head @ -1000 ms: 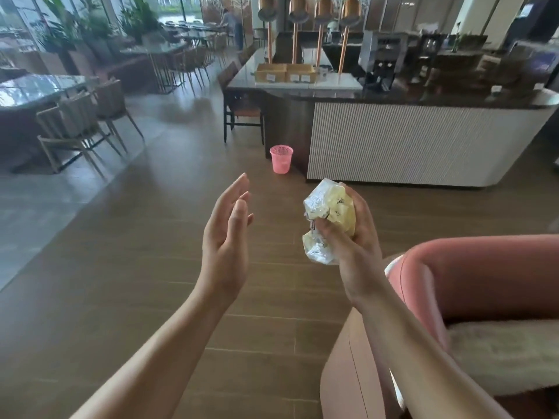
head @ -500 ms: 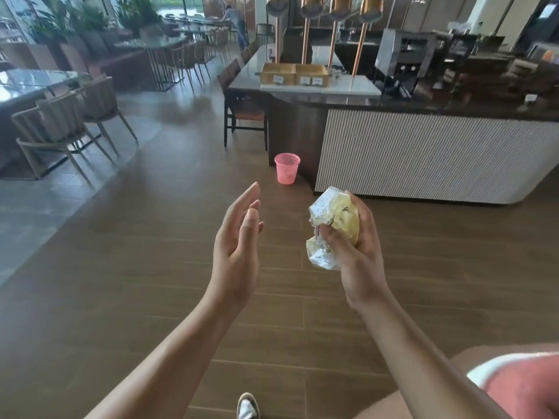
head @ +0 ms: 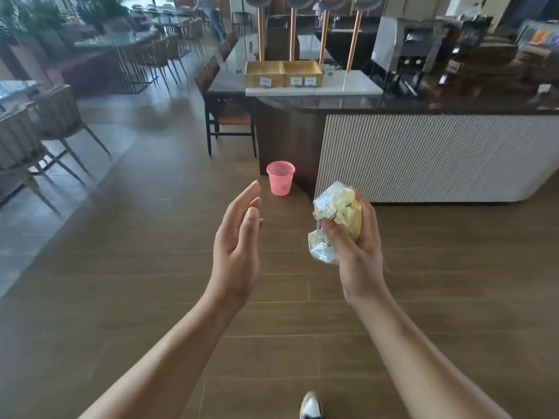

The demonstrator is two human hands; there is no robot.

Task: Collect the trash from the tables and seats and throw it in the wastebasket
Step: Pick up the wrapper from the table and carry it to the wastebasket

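Observation:
My right hand [head: 358, 252] is closed around a crumpled yellow and clear plastic wrapper [head: 335, 219], held at chest height over the wooden floor. My left hand [head: 237, 246] is raised beside it, palm turned toward the wrapper, fingers straight and apart, holding nothing. A small pink mesh wastebasket [head: 280, 178] stands on the floor ahead, by the dark corner of the counter, just beyond and between my hands.
A long counter [head: 423, 158] with a white ribbed front runs along the right. A dark chair [head: 227, 116] stands behind the basket. Grey chairs [head: 39, 131] and tables fill the left side. A person stands far back. My shoe tip [head: 311, 408] shows at the bottom.
I have walked forward: the pink armchair at the lower right has dropped out of view, and the wastebasket and counter are nearer. Both hands keep their pose.

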